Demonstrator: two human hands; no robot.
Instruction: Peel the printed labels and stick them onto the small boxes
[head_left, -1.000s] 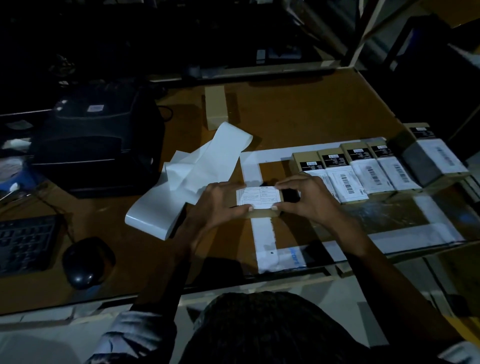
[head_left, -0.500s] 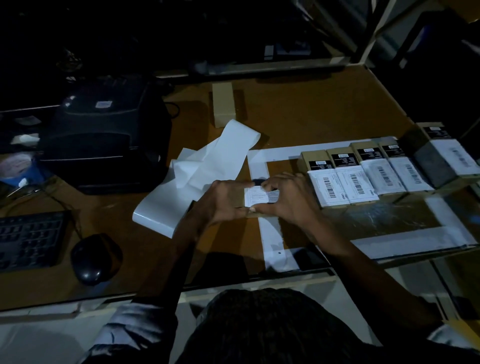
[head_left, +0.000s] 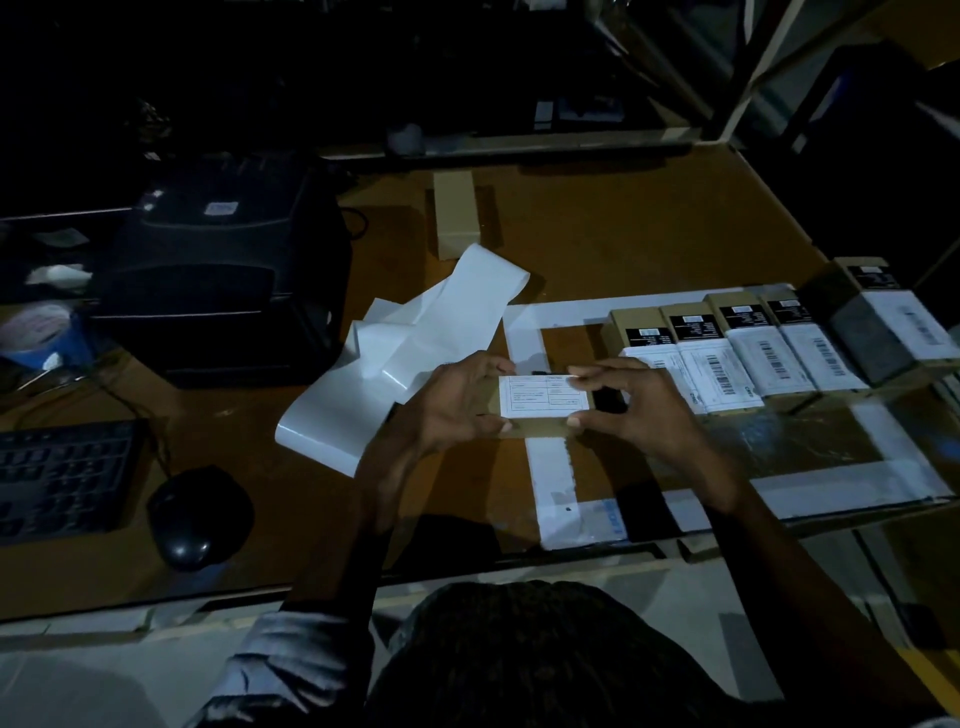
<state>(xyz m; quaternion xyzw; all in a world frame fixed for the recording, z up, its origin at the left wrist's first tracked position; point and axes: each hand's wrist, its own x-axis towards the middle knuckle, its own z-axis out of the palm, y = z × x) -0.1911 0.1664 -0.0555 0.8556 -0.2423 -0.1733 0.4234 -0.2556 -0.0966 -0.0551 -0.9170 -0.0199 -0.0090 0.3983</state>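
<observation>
I hold a small brown box (head_left: 540, 427) above the table's middle, a white printed label (head_left: 543, 396) lying on its top face. My left hand (head_left: 457, 400) grips the box's left end. My right hand (head_left: 639, 405) grips its right end, thumb and forefinger at the label's right edge. To the right, several small boxes (head_left: 737, 353) with barcode labels lie side by side in a row inside a white taped rectangle (head_left: 550, 467). A long strip of empty white label backing (head_left: 395, 353) trails across the table to my left.
A black label printer (head_left: 223, 280) stands at the back left, with a keyboard (head_left: 62, 478) and a mouse (head_left: 197, 514) in front of it. A plain brown box (head_left: 454, 213) lies behind the strip. A larger labelled box (head_left: 883, 322) ends the row.
My right hand has slid from over the label to the box's right end, so the whole label shows now. The box stays between both hands.
</observation>
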